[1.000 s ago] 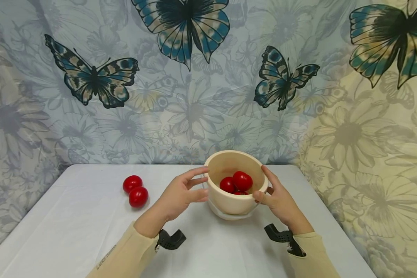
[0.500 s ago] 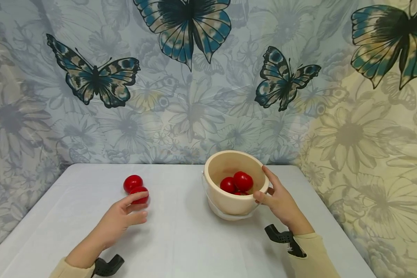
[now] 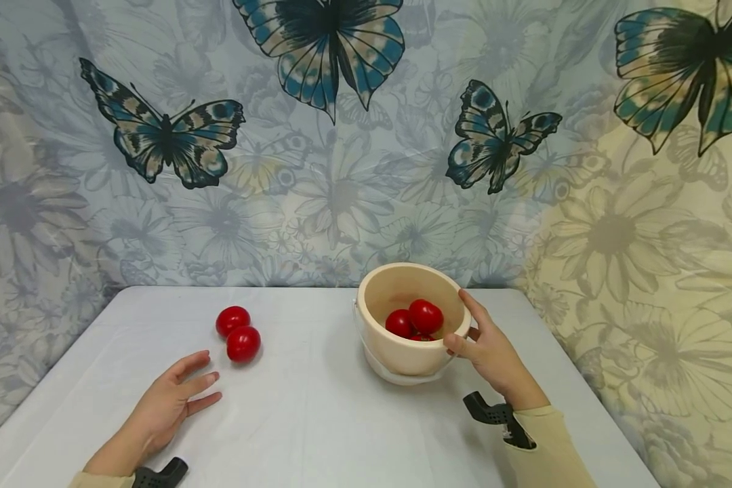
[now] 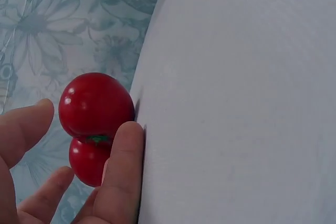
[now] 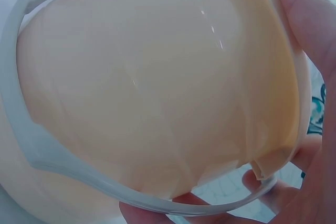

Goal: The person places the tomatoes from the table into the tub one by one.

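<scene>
A cream bucket (image 3: 402, 356) with a pale handle (image 5: 105, 182) stands right of the table's middle, holding a few red tomatoes (image 3: 425, 316). My right hand (image 3: 494, 356) grips its right rim, thumb at the near side and fingers around the outside wall. Two more tomatoes lie on the left of the table, a front tomato (image 3: 243, 345) touching a rear tomato (image 3: 232, 321). My left hand (image 3: 161, 407) is just in front and left of them, fingers spread, holding nothing. In the left wrist view, the front tomato (image 4: 96, 106) shows beyond the fingers, a green stem spot on its underside.
A white cloth covers the table (image 3: 323, 434). Behind its far edge hangs a fabric backdrop (image 3: 341, 190) printed with flowers and butterflies. Black wrist mounts (image 3: 488, 410) sit at both wrists.
My left hand has left the bucket's left side, swept left across the front tomato, and drawn back a little toward me. The right hand, bucket and tomatoes stay in place.
</scene>
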Demonstrator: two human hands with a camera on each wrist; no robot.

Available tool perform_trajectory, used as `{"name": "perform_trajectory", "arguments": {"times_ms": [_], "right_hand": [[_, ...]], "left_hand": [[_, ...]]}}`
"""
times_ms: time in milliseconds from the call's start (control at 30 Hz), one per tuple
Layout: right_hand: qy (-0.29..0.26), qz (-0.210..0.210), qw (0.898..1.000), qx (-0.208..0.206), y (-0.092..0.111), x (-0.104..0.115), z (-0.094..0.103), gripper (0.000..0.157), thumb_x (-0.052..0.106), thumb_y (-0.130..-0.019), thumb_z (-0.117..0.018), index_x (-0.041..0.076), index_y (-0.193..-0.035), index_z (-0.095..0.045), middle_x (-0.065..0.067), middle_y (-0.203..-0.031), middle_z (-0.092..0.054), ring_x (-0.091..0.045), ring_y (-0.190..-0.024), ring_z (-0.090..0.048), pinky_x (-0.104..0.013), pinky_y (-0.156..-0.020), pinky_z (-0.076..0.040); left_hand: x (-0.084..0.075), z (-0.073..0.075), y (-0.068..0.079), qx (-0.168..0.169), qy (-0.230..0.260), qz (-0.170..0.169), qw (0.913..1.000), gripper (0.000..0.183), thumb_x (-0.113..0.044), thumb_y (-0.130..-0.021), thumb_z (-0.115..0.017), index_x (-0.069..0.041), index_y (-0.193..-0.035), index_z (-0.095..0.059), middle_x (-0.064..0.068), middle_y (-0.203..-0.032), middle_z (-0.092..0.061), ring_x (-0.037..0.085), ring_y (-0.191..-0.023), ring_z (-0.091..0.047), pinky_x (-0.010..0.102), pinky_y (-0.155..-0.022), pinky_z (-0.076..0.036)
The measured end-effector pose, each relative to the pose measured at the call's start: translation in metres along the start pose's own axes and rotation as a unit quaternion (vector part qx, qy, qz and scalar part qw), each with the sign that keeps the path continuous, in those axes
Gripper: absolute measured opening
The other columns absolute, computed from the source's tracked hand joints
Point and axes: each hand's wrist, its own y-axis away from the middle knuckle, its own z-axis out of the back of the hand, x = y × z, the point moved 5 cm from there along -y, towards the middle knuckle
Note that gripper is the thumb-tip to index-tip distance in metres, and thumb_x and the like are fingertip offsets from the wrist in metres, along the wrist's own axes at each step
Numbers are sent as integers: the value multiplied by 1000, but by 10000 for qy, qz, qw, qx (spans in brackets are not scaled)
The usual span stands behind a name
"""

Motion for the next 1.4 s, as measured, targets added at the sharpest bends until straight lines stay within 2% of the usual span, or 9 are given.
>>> {"name": "perform_trajectory", "arguments": {"times_ms": [233,433,533,767,1000,1200,1400], "right_hand": [[69,7,10000,-39,0,1,2,93,28,-92,-75,23,-161,-14,-12,-163,-13,-44,-131,-45,-40,-89,-55],[-58,-7,10000,-5,1,-1,0,93,29,-92,-75,22,-161,-14,-12,-163,-12,-45,-130,-45,-36,-87,-55],[-79,0,10000,6,1,-1,0,92,28,-92,-75,22,-161,-14,-13,-163,-12,-45,-130,-45,-35,-86,-56],[-65,50,10000,4,0,-1,1,92,27,-93,-74,24,-161,-14,-13,-163,-12,-45,-129,-46,-37,-86,-57],[-147,38,9999,38,0,-3,-2,91,25,-93,-74,23,-161,-14,-13,-163,-11,-45,-129,-46,-35,-85,-56],[-139,11,9999,19,0,-4,-2,91,23,-93,-74,22,-161,-14,-13,-162,-12,-45,-128,-47,-36,-85,-57],[52,37,10000,-8,-1,-2,0,90,25,-93,-74,24,-161,-15,-13,-162,-15,-43,-127,-49,-38,-86,-57]], "left_hand": [[-2,-5,-9,145,140,-182,9996,74,-3,-100,-59,0,-157,-12,20,-161,-7,38,-141,-23,45,-98,-50],[-7,-13,-21,218,380,-346,9984,76,-3,-99,-60,-3,-159,-13,18,-162,-8,35,-144,-19,45,-99,-49],[-8,-16,-26,233,496,-424,9976,76,-3,-98,-61,-5,-159,-16,16,-161,-9,36,-143,-23,44,-99,-49],[-8,-21,-37,-29,249,-567,9981,73,-8,-98,-65,-8,-158,-24,18,-155,-18,38,-137,-31,43,-96,-51],[-5,-31,-44,-108,282,-527,9982,70,-6,-98,-63,-10,-158,-25,21,-154,-19,40,-137,-30,45,-95,-51],[-5,-42,-50,1,384,-523,9979,66,-2,-98,-62,-6,-155,-29,22,-150,-23,41,-136,-31,44,-95,-51],[-3,-60,-54,305,494,-519,9970,65,-1,-97,-62,-4,-154,-30,22,-149,-25,41,-135,-33,45,-96,-50]]}}
